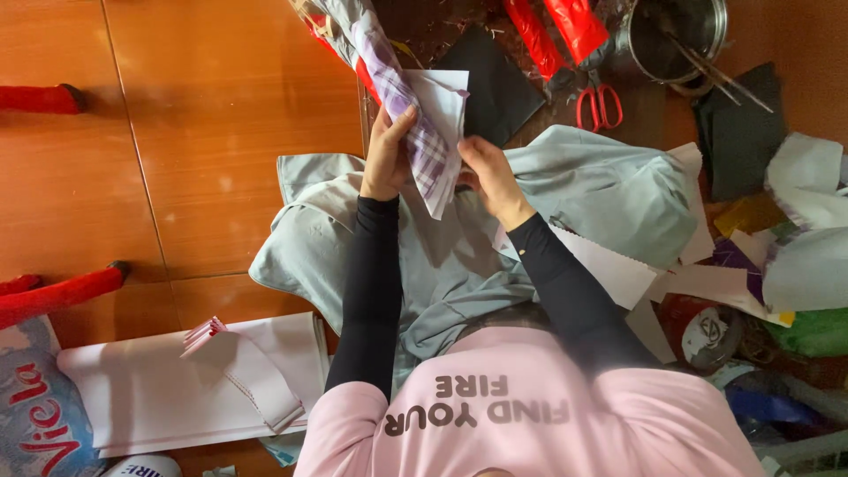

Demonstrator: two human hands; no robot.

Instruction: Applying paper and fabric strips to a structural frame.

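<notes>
Left hand (386,155) gripped purple plaid wrapping (415,132), fingers closed around it. Right hand (488,175) pinched white paper (444,106) edge. Both above grey cloth (601,190); red scissors (599,104) nearby.

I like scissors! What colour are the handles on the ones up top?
Red. The scissors lie past the grey cloth, clearest in the head view.

A white and pale blue bag (35,402) with red lettering lies at the floor's lower left corner, partly under a stack of white sheets. Just right of it, at the bottom edge, a white rounded pack (146,465) with dark lettering peeks in. At the right, near the paper scraps, a round red and white label (707,331) shows.
</notes>
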